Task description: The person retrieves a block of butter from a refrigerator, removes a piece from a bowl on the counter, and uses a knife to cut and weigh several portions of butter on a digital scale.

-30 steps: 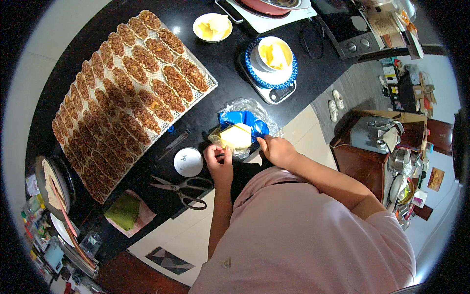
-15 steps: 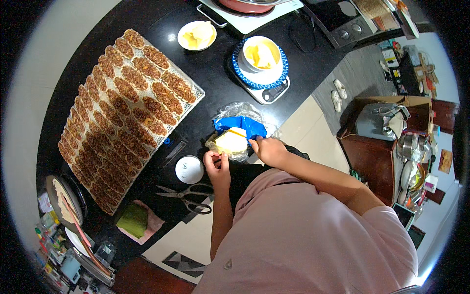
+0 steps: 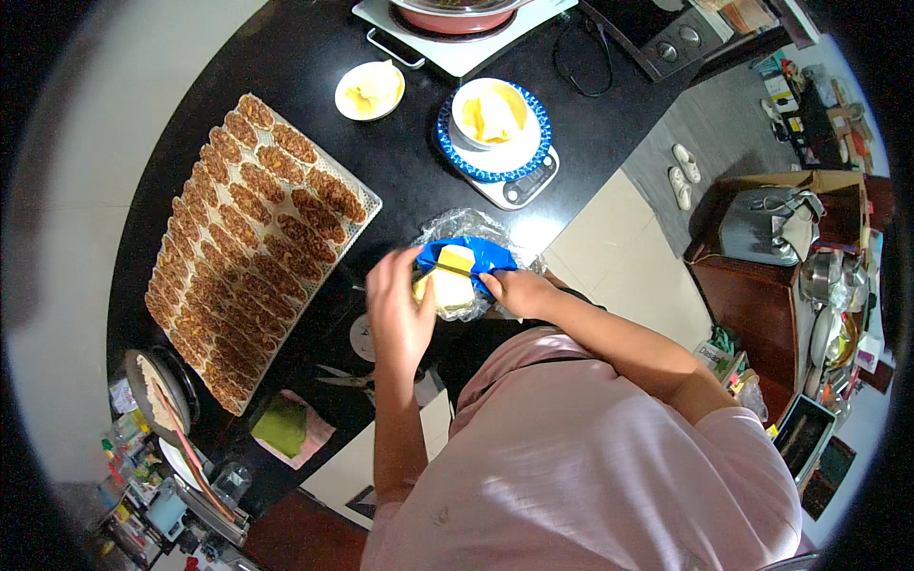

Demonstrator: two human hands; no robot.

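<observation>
A pale yellow block of butter (image 3: 444, 291) lies in an opened blue wrapper (image 3: 494, 255), with crumpled clear plastic wrap (image 3: 455, 223) around it at the counter's near edge. My right hand (image 3: 517, 292) is closed at the right of the block on a knife (image 3: 461, 272), whose thin dark blade lies across the butter; its handle is hidden in my fingers. Beyond the blade a yellow piece of butter (image 3: 456, 257) shows. My left hand (image 3: 395, 297), blurred by motion, is raised at the block's left side, thumb and fingers apart. Whether it touches the butter or the wrapper I cannot tell.
A tray (image 3: 372, 204) of nut-topped oval pieces fills the left. Farther back are a small bowl (image 3: 345, 95) and a white bowl (image 3: 461, 122) on a blue-rimmed plate over a kitchen scale (image 3: 519, 193). Scissors (image 3: 341, 379) and a folded cloth (image 3: 283, 425) lie near left.
My left hand has lifted from the butter's near left corner and swung up and left, now partly covering the round white lid and scissors. The blade now shows across the butter. The view has shifted slightly.
</observation>
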